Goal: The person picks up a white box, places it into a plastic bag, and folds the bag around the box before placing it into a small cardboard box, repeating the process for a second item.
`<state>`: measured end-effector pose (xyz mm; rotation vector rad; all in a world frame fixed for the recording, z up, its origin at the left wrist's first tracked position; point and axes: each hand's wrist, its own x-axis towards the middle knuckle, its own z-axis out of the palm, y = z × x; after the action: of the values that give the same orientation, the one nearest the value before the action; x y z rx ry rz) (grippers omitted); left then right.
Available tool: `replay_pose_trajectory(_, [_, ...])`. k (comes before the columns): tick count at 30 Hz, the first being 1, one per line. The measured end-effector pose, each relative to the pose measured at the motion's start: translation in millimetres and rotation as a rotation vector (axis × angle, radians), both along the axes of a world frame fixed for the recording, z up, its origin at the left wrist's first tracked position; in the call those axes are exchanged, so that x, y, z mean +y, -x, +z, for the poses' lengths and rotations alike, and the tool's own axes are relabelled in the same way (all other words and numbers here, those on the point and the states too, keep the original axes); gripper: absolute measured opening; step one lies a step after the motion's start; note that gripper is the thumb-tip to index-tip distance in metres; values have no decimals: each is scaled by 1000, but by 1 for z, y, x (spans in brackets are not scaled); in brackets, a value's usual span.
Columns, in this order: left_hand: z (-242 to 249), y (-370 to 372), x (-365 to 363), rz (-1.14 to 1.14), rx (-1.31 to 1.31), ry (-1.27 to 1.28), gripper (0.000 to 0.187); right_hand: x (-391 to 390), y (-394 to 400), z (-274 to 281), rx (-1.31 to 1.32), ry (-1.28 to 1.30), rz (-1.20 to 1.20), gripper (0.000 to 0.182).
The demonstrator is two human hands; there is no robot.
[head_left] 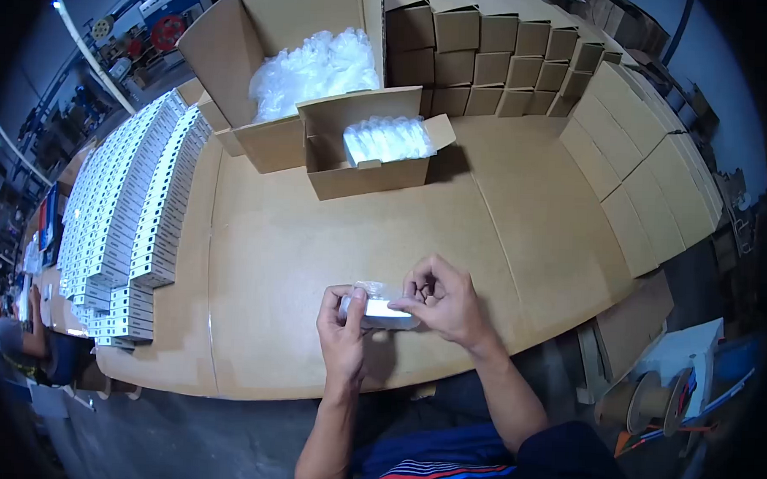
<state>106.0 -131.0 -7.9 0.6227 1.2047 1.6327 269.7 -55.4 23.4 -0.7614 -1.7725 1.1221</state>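
Close to the table's near edge, my left hand grips the left end of a small plastic-wrapped packet. A bright white strip shows across its front, and loose clear film sticks up at its top. What lies inside the wrapping cannot be made out. My right hand is closed at the packet's right end, with its thumb against the wrapping and its other fingers curled above. Ahead of both hands stands an open cardboard box holding several similar clear-wrapped packets.
Behind that box, a larger carton is heaped with clear plastic bags. Long stacks of small white boxes line the left side. Brown cartons are piled at the back, more at the right. Another person is at far left.
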Motion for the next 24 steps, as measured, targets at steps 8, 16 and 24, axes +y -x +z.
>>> replay_pose_trajectory(8, [0,-7,16,48,-88,-23,12,13,-4,6,-154,-252,157,23])
replay_pose_trajectory(16, [12,3,17,54,-83,-20,18,0,0,4,-267,-257,249,31])
replay_pose_trajectory(24, [5,30,6,-281,-78,-82,19,6,-7,8,-230,-30,307,26])
